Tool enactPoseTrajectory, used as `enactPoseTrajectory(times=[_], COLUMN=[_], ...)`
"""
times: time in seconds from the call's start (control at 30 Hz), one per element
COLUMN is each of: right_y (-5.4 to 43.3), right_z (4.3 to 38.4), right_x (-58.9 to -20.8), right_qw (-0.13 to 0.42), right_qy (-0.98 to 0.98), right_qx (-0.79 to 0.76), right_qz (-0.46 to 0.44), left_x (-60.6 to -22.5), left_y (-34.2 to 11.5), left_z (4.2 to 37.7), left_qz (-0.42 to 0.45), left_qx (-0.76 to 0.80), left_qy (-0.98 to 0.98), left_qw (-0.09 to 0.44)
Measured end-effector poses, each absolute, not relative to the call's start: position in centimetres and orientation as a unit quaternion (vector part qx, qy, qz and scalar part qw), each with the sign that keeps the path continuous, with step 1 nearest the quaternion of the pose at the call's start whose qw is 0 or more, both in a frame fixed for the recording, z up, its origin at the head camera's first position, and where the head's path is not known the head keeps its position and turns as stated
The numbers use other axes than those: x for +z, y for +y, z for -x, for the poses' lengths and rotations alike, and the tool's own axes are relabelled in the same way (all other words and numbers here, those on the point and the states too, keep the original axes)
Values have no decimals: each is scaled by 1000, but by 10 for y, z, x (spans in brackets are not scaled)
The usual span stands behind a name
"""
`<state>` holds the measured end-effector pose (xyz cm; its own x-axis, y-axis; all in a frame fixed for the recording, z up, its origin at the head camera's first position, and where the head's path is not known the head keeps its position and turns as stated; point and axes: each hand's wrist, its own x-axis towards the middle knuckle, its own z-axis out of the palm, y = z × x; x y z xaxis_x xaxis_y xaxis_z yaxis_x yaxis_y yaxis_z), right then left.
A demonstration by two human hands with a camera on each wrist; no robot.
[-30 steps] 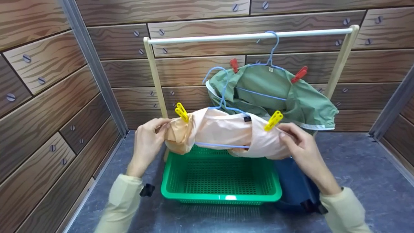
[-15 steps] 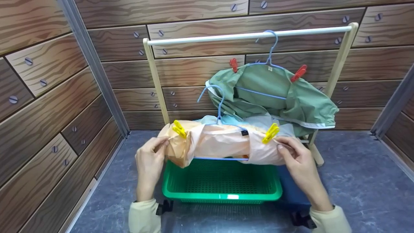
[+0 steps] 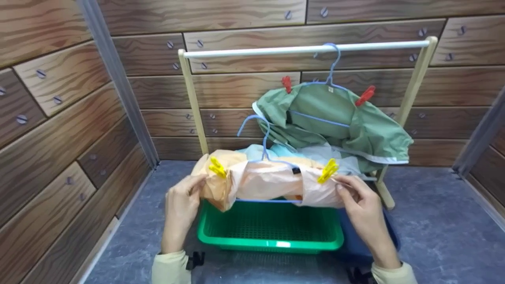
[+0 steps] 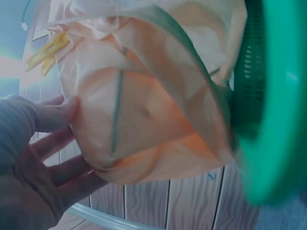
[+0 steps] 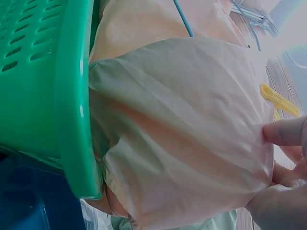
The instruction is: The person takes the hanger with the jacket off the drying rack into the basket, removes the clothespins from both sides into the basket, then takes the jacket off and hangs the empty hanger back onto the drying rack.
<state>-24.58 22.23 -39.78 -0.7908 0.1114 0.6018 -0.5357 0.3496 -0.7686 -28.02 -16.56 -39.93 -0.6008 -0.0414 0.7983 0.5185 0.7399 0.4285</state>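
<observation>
A peach garment (image 3: pixel 268 183) hangs on a blue hanger (image 3: pixel 265 138), with one yellow clothespin (image 3: pixel 217 167) at its left shoulder and another yellow clothespin (image 3: pixel 328 170) at its right. My left hand (image 3: pixel 181 213) pinches the left sleeve end between thumb and fingers; the left wrist view shows the cloth (image 4: pixel 139 100) at the fingertips. On the other side my right hand (image 3: pixel 365 215) pinches the right sleeve end, near the yellow clothespin (image 5: pixel 278 100) in the right wrist view. The garment is held over the back of a green basket (image 3: pixel 272 244).
Behind stands a rack with a white rail (image 3: pixel 252 51). From it hangs a green garment (image 3: pixel 378 130) on a blue hanger, with red clothespins (image 3: pixel 365 96). Pale blue cloth (image 3: pixel 252 151) shows behind the peach garment. A dark blue bin (image 3: pixel 388 232) sits right of the basket.
Both hands have lowered the peach garment and its hanger toward the basket, shifting slightly left. Pale blue cloth behind it has come into view. The green garment stays on the rail.
</observation>
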Motion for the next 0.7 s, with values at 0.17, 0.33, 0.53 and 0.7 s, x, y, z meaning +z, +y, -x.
enactPoseTrajectory(times=[0.17,0.33,0.53,0.7], right_y=[221,222,221,213], right_z=[246,247,247,247], right_x=[-397,-398,-392,-385], right_qw=[271,256,278,254], right_qy=[-791,-808,-799,-771], right_qx=[535,516,512,559], right_qz=[-120,-125,-149,-167], left_x=[-404,-407,-405,-409], left_y=[-173,-180,-180,-178], left_z=[283,284,287,288], left_qz=[167,172,188,198], left_qx=[-289,-258,-250,-253], left_qy=[-845,-851,-850,-844], left_qw=[419,423,423,430])
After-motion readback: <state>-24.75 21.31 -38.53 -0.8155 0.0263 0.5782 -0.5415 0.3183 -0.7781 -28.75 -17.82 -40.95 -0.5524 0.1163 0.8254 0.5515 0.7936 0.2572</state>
